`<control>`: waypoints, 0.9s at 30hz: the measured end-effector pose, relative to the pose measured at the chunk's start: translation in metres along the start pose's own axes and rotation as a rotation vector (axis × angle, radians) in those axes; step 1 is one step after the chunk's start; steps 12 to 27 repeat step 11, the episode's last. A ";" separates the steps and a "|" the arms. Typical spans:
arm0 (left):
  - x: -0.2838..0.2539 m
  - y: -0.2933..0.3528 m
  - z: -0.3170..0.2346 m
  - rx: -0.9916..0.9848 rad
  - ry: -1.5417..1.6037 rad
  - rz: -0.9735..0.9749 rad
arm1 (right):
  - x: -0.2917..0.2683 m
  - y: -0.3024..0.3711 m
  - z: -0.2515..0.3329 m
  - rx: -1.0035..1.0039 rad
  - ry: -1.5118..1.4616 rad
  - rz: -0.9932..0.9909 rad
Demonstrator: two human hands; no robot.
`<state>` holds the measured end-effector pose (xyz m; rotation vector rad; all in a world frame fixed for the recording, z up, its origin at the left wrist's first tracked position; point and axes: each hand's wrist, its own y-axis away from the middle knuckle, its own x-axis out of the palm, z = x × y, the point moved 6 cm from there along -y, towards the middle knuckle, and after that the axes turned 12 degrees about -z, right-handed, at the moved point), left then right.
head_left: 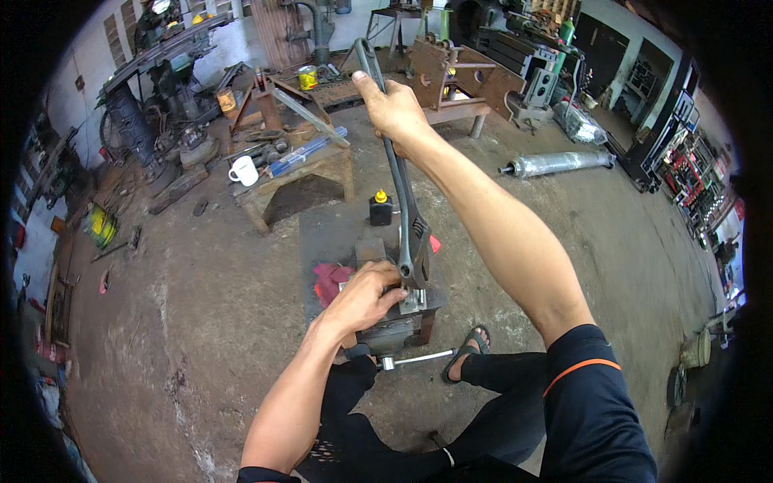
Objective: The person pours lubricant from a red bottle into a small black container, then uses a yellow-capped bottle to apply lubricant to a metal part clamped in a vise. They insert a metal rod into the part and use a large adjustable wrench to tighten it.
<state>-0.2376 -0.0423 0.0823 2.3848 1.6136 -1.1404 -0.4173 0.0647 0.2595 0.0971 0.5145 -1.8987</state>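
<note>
My right hand (396, 113) is raised and closed around the upper shaft of a long dark metal wrench (394, 177). The wrench's slotted end sticks out above the thumb. Its broad, grooved head comes down at a bench vise (386, 334) between my knees. Beside that head, my left hand (366, 296) has its fingers curled together over the vise top. A small shiny metal piece (413, 300) shows by the left thumb; what the fingers grip is hidden. Left of the vise top lies a dark red cloth (328, 282).
A black bottle with a yellow cap (381, 208) stands beyond the vise. A low bench (322, 179) carries a white mug (243, 171) and tools. A wrapped cylinder (560, 163) lies on the floor, right. A rusty steel frame (459, 76) stands behind. The vise handle (423, 359) juts toward my foot.
</note>
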 end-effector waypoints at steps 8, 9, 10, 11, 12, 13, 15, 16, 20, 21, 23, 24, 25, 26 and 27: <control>-0.009 0.000 -0.016 -0.172 -0.044 0.113 | 0.001 0.057 0.033 -0.428 0.114 0.123; -0.011 0.002 -0.018 -0.236 -0.063 0.107 | -0.006 0.052 0.039 -0.435 0.074 0.127; -0.016 0.003 -0.019 -0.303 -0.081 0.088 | -0.027 0.045 0.039 -0.429 0.089 0.088; -0.021 0.002 -0.020 -0.364 -0.030 0.075 | -0.022 0.047 0.046 -0.454 0.082 0.095; -0.021 0.002 -0.020 -0.364 -0.030 0.075 | -0.022 0.047 0.046 -0.454 0.082 0.095; -0.021 0.002 -0.020 -0.364 -0.030 0.075 | -0.022 0.047 0.046 -0.454 0.082 0.095; -0.021 0.002 -0.020 -0.364 -0.030 0.075 | -0.022 0.047 0.046 -0.454 0.082 0.095; -0.021 0.002 -0.020 -0.364 -0.030 0.075 | -0.022 0.047 0.046 -0.454 0.082 0.095; -0.021 0.002 -0.020 -0.364 -0.030 0.075 | -0.022 0.047 0.046 -0.454 0.082 0.095; -0.021 0.002 -0.020 -0.364 -0.030 0.075 | -0.022 0.047 0.046 -0.454 0.082 0.095; -0.021 0.002 -0.020 -0.364 -0.030 0.075 | -0.022 0.047 0.046 -0.454 0.082 0.095; -0.021 0.002 -0.020 -0.364 -0.030 0.075 | -0.022 0.047 0.046 -0.454 0.082 0.095; -0.021 0.002 -0.020 -0.364 -0.030 0.075 | -0.022 0.047 0.046 -0.454 0.082 0.095; -0.021 0.002 -0.020 -0.364 -0.030 0.075 | -0.022 0.047 0.046 -0.454 0.082 0.095; -0.021 0.002 -0.020 -0.364 -0.030 0.075 | -0.022 0.047 0.046 -0.454 0.082 0.095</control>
